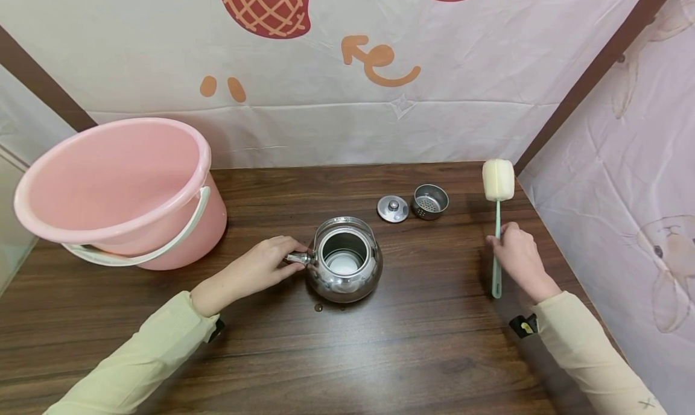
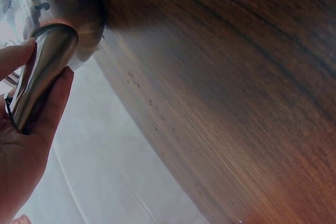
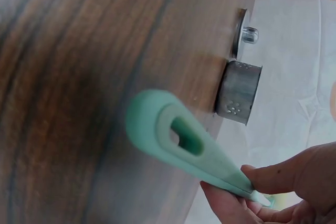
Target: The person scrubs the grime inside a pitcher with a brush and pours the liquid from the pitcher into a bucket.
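A shiny metal kettle [image 1: 345, 279] stands uncovered on the wooden table, its hoop handle tipped to the far side of the opening. My left hand [image 1: 266, 264] grips the kettle's spout [image 2: 46, 69], thumb on one side and fingers on the other. Farther right, my right hand [image 1: 520, 255] pinches the green handle [image 3: 194, 148] of a sponge brush [image 1: 498, 181]. The brush's pale yellow sponge head points away from me, toward the back wall. Between kettle and brush lie a small metal lid [image 1: 393, 209] with a knob and a perforated strainer cup [image 1: 431, 201].
A large pink bucket [image 1: 217, 228] with a white handle stands at the left. Small drops of liquid [image 1: 318, 307] dot the wooden table [image 1: 412, 354] in front of the kettle. A printed cloth [image 1: 304, 134] hangs behind the table, and another [image 1: 624, 180] on the right.
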A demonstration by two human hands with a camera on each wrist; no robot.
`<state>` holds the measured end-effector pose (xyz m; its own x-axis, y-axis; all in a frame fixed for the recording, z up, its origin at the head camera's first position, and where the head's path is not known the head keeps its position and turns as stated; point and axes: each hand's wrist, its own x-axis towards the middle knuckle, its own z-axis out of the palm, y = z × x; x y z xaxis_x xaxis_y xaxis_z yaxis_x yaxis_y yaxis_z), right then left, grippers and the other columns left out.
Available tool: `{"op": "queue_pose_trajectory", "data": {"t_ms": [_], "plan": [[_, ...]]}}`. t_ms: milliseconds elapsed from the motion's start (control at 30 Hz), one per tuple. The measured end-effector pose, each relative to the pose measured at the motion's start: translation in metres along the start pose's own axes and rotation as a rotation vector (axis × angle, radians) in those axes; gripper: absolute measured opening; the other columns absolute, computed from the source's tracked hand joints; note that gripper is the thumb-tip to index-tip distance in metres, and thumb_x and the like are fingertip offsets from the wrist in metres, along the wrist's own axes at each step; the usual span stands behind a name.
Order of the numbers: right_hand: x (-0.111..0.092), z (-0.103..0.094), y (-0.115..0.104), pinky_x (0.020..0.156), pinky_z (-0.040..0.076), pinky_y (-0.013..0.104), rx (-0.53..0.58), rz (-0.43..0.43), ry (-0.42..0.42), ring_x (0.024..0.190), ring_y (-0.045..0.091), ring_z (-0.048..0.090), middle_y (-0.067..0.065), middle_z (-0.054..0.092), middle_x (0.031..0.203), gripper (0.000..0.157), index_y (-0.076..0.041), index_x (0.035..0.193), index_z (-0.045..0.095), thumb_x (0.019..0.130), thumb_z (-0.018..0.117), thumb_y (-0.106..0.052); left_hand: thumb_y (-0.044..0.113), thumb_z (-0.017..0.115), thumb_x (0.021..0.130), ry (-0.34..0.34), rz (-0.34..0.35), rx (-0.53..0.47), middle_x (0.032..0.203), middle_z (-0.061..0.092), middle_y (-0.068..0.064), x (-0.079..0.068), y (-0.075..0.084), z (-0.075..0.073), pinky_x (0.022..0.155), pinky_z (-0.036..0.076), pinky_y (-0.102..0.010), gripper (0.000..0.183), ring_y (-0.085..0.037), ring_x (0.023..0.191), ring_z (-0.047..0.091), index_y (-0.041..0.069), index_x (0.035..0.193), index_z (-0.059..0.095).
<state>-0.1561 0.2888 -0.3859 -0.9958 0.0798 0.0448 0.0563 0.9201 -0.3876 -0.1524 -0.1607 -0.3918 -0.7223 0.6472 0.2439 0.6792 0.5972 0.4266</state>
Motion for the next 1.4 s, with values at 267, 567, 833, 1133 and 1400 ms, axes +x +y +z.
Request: {"op": "queue_pose_trajectory", "data": {"t_ms": [267, 567, 833, 1133, 1400], "plan": [[0.003, -0.008, -0.003, 0.042, 0.040, 0.034, -0.007, -0.023, 0.026, 0.052, 0.025, 0.051, 0.019, 0.052, 0.067, 0.026, 0.015, 0.096, 0.044, 0.092, 0.052, -0.010, 0.010, 0.069, 0.080, -0.010, -0.015, 0.011, 0.095, 0.065, -0.008, 0.000, 0.001, -0.001, 0.081, 0.050, -0.037, 0.022, -0.022, 0.092, 0.061, 0.001, 0.099, 0.063], [0.006, -0.015, -0.006, 0.044, 0.040, 0.036, -0.021, -0.059, 0.081, 0.054, 0.026, 0.050, 0.017, 0.050, 0.067, 0.023, 0.010, 0.087, 0.047, 0.091, 0.054, -0.011, 0.010, 0.069, 0.080, -0.007, -0.009, 0.004, 0.096, 0.065, -0.008, -0.001, 0.001, -0.001, 0.081, 0.050, -0.037, 0.022, -0.022, 0.092, 0.061, 0.001, 0.099, 0.063], [0.010, -0.025, -0.010, 0.045, 0.037, 0.034, -0.029, -0.111, 0.149, 0.054, 0.025, 0.048, 0.015, 0.049, 0.067, 0.023, 0.006, 0.084, 0.048, 0.092, 0.055, -0.015, 0.010, 0.069, 0.080, -0.008, -0.009, -0.003, 0.096, 0.065, -0.007, -0.001, 0.000, 0.000, 0.081, 0.050, -0.037, 0.022, -0.021, 0.092, 0.061, 0.001, 0.100, 0.063], [0.015, -0.035, -0.014, 0.052, 0.037, 0.043, -0.007, -0.164, 0.237, 0.060, 0.031, 0.048, 0.017, 0.054, 0.073, 0.020, 0.002, 0.091, 0.050, 0.093, 0.053, -0.017, 0.009, 0.069, 0.080, -0.002, 0.005, -0.003, 0.096, 0.064, -0.008, 0.000, 0.000, 0.000, 0.080, 0.050, -0.036, 0.022, -0.021, 0.091, 0.061, 0.001, 0.099, 0.063], [0.019, -0.043, -0.018, 0.055, 0.036, 0.046, 0.012, -0.208, 0.291, 0.065, 0.034, 0.048, 0.016, 0.053, 0.075, 0.019, 0.000, 0.094, 0.051, 0.094, 0.052, -0.019, 0.009, 0.068, 0.081, -0.014, -0.007, -0.009, 0.097, 0.064, -0.008, 0.000, 0.001, -0.001, 0.080, 0.050, -0.036, 0.022, -0.021, 0.092, 0.060, 0.001, 0.101, 0.063]]}}
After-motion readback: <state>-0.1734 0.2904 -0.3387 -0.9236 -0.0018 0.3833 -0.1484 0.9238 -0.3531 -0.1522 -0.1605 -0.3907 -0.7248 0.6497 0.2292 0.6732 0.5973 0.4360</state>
